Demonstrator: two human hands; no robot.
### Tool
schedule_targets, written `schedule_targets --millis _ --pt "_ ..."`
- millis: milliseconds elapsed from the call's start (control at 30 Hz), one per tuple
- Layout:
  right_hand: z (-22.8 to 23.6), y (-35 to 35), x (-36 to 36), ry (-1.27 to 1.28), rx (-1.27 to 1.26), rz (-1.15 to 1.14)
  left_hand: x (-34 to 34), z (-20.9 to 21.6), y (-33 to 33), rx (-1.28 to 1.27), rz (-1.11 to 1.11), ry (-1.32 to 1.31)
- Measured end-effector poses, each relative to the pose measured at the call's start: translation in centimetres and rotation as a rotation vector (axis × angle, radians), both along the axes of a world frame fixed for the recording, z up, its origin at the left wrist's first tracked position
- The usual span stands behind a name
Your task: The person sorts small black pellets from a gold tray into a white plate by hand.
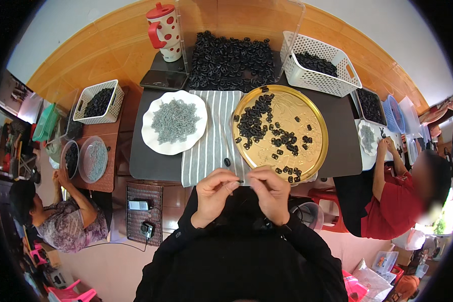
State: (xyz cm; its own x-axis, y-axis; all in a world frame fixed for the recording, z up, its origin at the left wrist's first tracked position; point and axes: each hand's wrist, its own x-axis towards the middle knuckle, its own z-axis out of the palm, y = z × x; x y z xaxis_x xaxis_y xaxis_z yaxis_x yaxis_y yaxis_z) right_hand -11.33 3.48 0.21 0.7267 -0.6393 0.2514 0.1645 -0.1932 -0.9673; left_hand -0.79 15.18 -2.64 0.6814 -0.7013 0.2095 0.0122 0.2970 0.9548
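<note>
In the head view, the left hand [214,194] and the right hand [271,194] are brought together at the near edge of the dark surface [148,163], fingers [232,185] pinched on a tiny black part [240,181] held between both hands; its shape is too small to make out. A single black ring [227,162] is seen just beyond the hands on the striped cloth [211,136]. The gold round tray [317,126] with scattered black rings lies toward the right edge, the white plate [153,138] of grey pieces toward the left. At the far edge a heap of black rings [231,60] sits in a clear box whose walls are hard to trace. The white basket [319,75] occupies the far right corner. The wrists are covered by black sleeves, and the near edge is partly hidden by the hands.
</note>
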Motion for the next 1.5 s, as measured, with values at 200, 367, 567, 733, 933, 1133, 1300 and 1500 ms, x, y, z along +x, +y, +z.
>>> schedule_targets --millis 200,367,567,733,933,1133,1300,1500 --pt "1.9 -4.0 0.0 0.276 -1.342 0.196 0.9 -0.7 0.8 0.028 -0.061 0.251" --pt "2.2 -3.4 0.5 0.376 -1.691 0.352 1.2 -1.0 0.9 0.056 -0.023 0.181" --pt "1.5 -3.5 1.0 0.363 -1.809 0.496 1.2 -0.9 1.0 0.05 0.003 0.175" --pt "2.2 -3.4 1.4 0.386 -1.805 0.558 0.8 -0.8 1.2 0.057 0.014 0.208" --pt "1.1 -2.3 1.4 0.045 -0.279 0.26 0.4 -0.3 1.1 0.059 -0.004 0.206" --pt "-1.0 -0.8 1.4 0.046 0.281 0.257 0.1 0.4 0.6 0.035 -0.028 0.19" --pt "-0.9 -0.6 1.4 0.01 0.27 0.257 0.0 0.3 0.6 0.026 -0.012 0.185" --pt "-1.0 -0.6 1.3 0.042 0.223 0.261 -0.1 0.4 0.6 0.045 -0.018 0.184"
